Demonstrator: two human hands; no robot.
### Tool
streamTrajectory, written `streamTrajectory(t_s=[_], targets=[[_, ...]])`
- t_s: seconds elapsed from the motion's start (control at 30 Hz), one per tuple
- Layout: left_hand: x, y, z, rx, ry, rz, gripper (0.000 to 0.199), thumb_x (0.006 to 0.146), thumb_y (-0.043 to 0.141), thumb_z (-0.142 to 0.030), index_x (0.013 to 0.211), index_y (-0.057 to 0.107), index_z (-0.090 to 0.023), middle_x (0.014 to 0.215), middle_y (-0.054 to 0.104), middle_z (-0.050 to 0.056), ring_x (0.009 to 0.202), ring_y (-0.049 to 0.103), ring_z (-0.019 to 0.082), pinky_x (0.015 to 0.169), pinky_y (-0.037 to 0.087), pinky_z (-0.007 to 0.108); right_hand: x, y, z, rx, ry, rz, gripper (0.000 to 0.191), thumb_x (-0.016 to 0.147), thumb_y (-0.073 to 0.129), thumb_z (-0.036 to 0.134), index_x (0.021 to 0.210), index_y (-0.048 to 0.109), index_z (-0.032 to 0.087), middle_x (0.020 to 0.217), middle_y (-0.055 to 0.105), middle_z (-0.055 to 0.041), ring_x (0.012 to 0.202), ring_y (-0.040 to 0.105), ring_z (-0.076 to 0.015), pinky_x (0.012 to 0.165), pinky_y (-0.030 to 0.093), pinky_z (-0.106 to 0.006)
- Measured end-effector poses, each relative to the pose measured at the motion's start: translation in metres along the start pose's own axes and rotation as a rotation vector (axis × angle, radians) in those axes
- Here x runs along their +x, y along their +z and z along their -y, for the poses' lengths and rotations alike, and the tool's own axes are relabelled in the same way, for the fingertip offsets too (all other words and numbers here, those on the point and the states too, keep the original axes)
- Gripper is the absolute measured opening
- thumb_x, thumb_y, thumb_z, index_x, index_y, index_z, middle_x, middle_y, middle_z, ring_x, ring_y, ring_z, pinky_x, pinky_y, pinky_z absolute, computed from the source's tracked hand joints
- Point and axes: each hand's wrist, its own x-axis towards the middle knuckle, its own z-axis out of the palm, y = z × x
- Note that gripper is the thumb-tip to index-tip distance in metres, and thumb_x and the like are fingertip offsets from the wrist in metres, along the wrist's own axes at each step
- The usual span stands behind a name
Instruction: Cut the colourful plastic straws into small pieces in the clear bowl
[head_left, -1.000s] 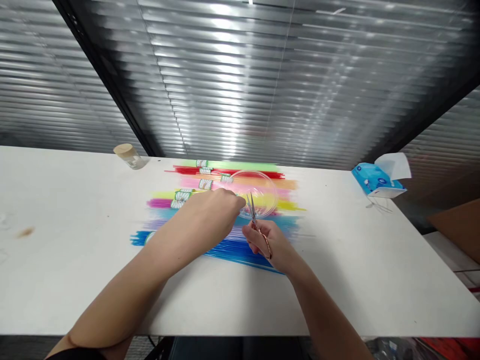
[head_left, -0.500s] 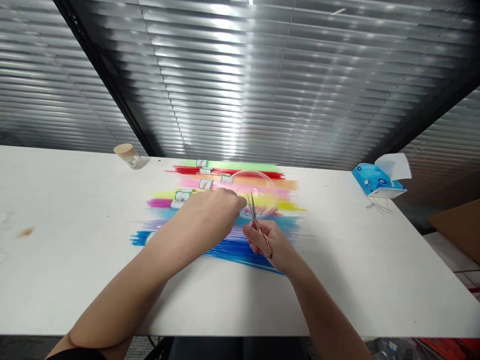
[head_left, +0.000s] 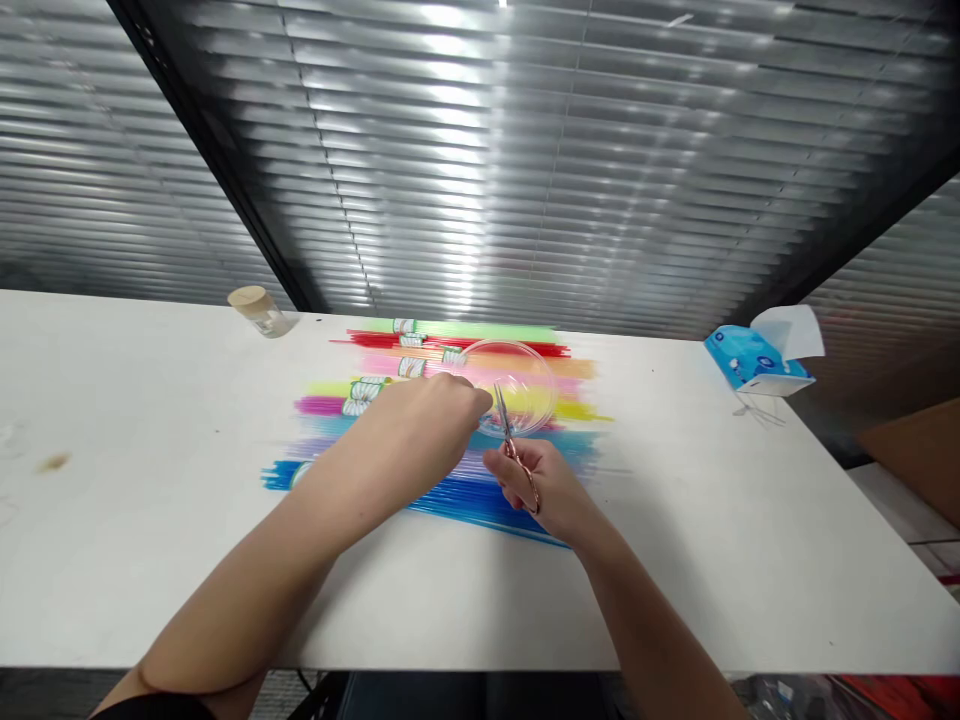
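My right hand (head_left: 536,480) grips a pair of scissors (head_left: 507,430) with copper-coloured handles, their blades pointing up and away over the near side of a clear round bowl (head_left: 541,375). Small coloured bits lie in the bottom of the bowl. Left of the blades, my left hand (head_left: 439,420) is closed in a pinch; what its fingertips hold is hidden or too small to name. Beneath both hands lie bundles of thin plastic sticks in many colours, among them a blue bundle (head_left: 480,508) nearest me and a red bundle (head_left: 525,348) farther off, several with printed paper bands.
A glass jar with a wooden lid (head_left: 255,305) stands at the back left of the white table (head_left: 150,480). At the right edge sits an opened blue box (head_left: 750,360), with thin wire-like strands beside it. Window blinds (head_left: 480,150) rise behind the table.
The scissor blades have come closer together, and the scissors have shifted very slightly left. The left hand stays almost where it was.
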Motion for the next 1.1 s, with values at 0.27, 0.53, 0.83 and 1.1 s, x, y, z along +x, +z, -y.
streamTrajectory(t_s=[0.27,0.53,0.83,1.1], targets=[[0.0009,0.0008,0.0016,0.010,0.018,-0.004,0.021,0.084,0.046,-0.003,0.080,0.061,-0.016,0.077,0.062,0.004,0.059,0.049,0.013,0.050,0.022,0.027,-0.0001,0.0011,0.0001,0.030,-0.001,-0.005,0.058,0.086,0.060,0.070,0.062,0.041,0.020,0.053,0.040,0.0044,0.049,0.031,-0.0095,0.047,0.024,-0.025],[0.0010,-0.0022,-0.0008,0.014,0.006,0.045,0.026,0.082,0.042,0.000,0.083,0.063,-0.016,0.080,0.064,0.006,0.060,0.050,0.014,0.050,0.022,0.027,-0.0010,0.0008,0.0022,-0.041,-0.044,0.024,0.056,0.089,0.056,0.069,0.065,0.041,0.020,0.057,0.040,0.0039,0.053,0.032,-0.0105,0.049,0.027,-0.025],[-0.0002,-0.0023,-0.0005,-0.020,0.041,0.006,0.029,0.080,0.042,0.001,0.087,0.065,-0.016,0.075,0.061,0.004,0.056,0.046,0.011,0.050,0.022,0.028,-0.0002,0.0012,0.0005,-0.028,-0.025,0.014,0.057,0.089,0.056,0.070,0.065,0.040,0.020,0.058,0.039,0.0041,0.053,0.030,-0.0103,0.050,0.025,-0.026],[-0.0013,-0.0017,-0.0009,-0.001,0.041,-0.014,0.020,0.090,0.043,-0.011,0.081,0.060,-0.015,0.075,0.060,0.005,0.056,0.046,0.011,0.050,0.024,0.028,0.0013,0.0007,-0.0018,-0.040,-0.034,-0.007,0.057,0.087,0.058,0.070,0.066,0.041,0.020,0.057,0.039,0.0043,0.052,0.032,-0.0101,0.048,0.026,-0.025]])
